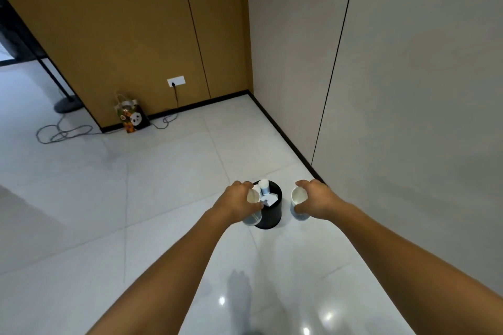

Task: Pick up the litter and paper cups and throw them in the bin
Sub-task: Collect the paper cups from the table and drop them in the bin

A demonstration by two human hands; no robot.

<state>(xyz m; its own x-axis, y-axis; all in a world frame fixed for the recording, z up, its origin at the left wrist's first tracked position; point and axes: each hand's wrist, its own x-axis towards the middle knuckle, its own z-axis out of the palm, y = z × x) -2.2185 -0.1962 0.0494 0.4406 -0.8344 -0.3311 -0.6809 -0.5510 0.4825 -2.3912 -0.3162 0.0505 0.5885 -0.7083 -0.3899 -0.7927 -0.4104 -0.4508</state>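
A small black round bin (269, 217) stands on the white tiled floor near the wall. Inside it lie a paper cup (264, 186) and white paper litter (268, 201). My left hand (236, 200) grips an upright white paper cup (253, 196) at the bin's left rim, fingers and thumb curled round it. My right hand (317, 200) grips a second white paper cup (298, 196) just right of the bin, held above the floor. Both cups open upward and look empty.
A grey wall panel (408, 90) runs close along the right. A brown wall (136, 35) stands at the back with a socket (176, 81), a cable (62, 133) looped on the floor and a patterned gift bag (132, 115). A round stand base (66, 105) sits far left.
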